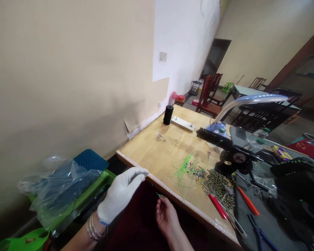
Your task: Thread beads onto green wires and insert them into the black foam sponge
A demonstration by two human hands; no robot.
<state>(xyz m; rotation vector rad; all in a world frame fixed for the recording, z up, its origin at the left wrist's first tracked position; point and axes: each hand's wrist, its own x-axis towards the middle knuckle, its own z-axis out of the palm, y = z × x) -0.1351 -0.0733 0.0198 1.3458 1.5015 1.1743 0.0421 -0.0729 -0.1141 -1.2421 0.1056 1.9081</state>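
My left hand [124, 191], in a white knitted glove with bracelets at the wrist, is at the table's front edge. Its thumb and fingers are pressed together at the tips, and whatever they may hold is too small to make out. Lower and to the right, my bare right hand [167, 216] is closed, fingers curled. A short bit of green line [159, 195] sticks out from between its thumb and forefinger, over the dark gap before the table. Near both hands, a loose bundle of green line [183, 169] lies on the wooden table [146, 153].
Small coloured beads [200, 173] and a heap of dark metallic pieces [219, 183] lie right of the bundle. Beyond stands a black vise-like tool [235, 157] under a lamp [261, 99]. A red-handled tool [218, 206] and pliers [258, 230] lie nearer. Plastic-covered trays [76, 195] stand left.
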